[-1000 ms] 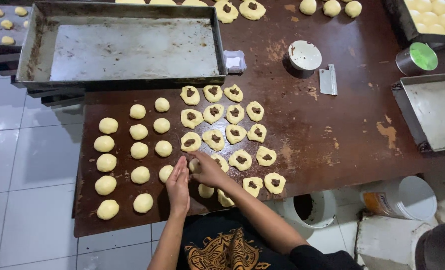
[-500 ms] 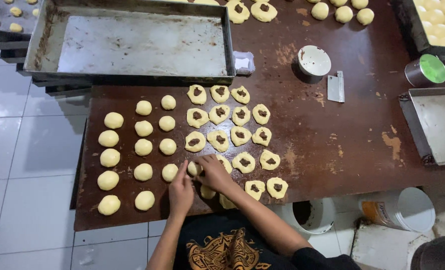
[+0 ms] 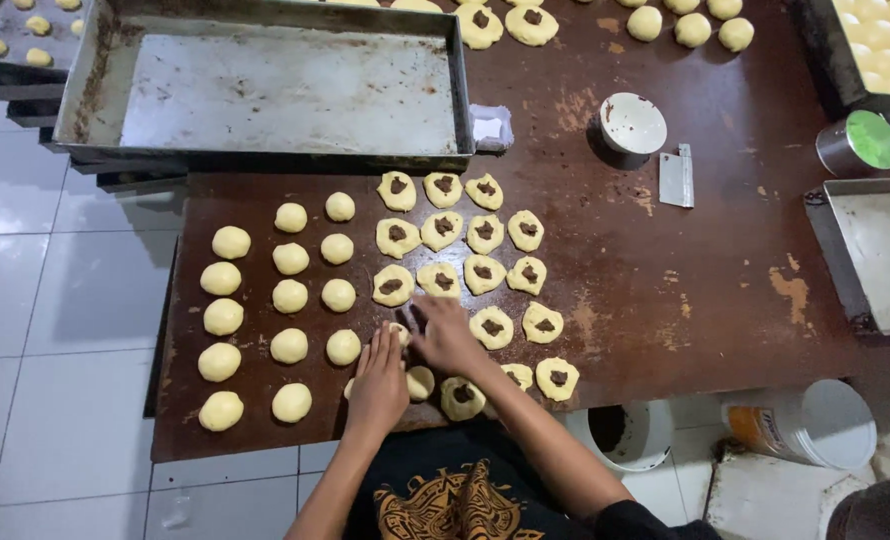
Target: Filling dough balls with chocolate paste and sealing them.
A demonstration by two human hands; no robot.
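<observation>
Two hands closing a filled dough piece near the worktop's front edge

The dough piece (image 3: 397, 332) is sitting close to the front edge of the brown worktop (image 3: 665, 290), between the plain balls and the flattened rounds. It is looking soft, light and easily dented, probably best gathered gently at its rim. The left hand (image 3: 378, 385) is reaching in with fingers (image 3: 383, 345) lying nearly together, tips touching the piece. The right hand (image 3: 447, 338) is cupping over it, fingers slightly spread. Filled rounds (image 3: 443, 226) are lying behind; an empty baking tray (image 3: 265, 90) is resting at the back left corner
</observation>
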